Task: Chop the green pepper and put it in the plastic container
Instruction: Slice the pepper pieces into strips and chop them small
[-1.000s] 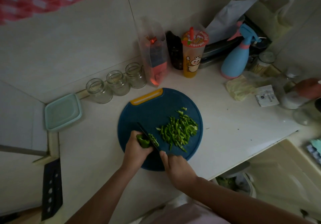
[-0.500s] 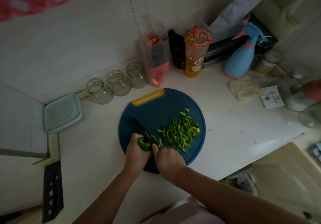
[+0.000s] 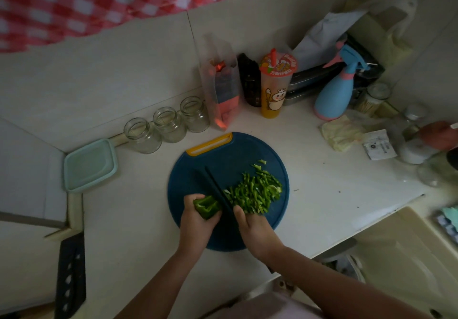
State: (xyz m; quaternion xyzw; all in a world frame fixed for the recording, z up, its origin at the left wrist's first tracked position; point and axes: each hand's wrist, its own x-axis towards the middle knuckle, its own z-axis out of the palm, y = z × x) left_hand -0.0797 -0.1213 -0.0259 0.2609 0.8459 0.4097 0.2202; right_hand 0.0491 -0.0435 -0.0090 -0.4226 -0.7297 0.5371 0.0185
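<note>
left hand (image 3: pixel 195 222) fingers pinching green pepper (image 3: pixel 207 206) | right hand (image 3: pixel 255 229) gripping knife (image 3: pixel 218 192) | cup (image 3: pixel 275 88) lettering unreadable

A home kitchen, small and lived-in. A pale desk (image 3: pixel 322 182) runs into a corner of large cream wall tiles (image 3: pixel 124 71), with a red-and-white checked cloth (image 3: pixel 74 4) hanging above. On it sits a round blue chopping board (image 3: pixel 198 170) with a pile of chopped green pepper (image 3: pixel 255 192) and a dark knife (image 3: pixel 218 192). Along the wall stand 3 empty glass jars (image 3: pixel 169 125), a lidded plastic container (image 3: pixel 90 165), a cartoon-printed drink cup (image 3: pixel 275 83), a blue spray bottle (image 3: pixel 334 95) and crumpled bags (image 3: pixel 386 21), the ordinary clutter of household cooking.
</note>
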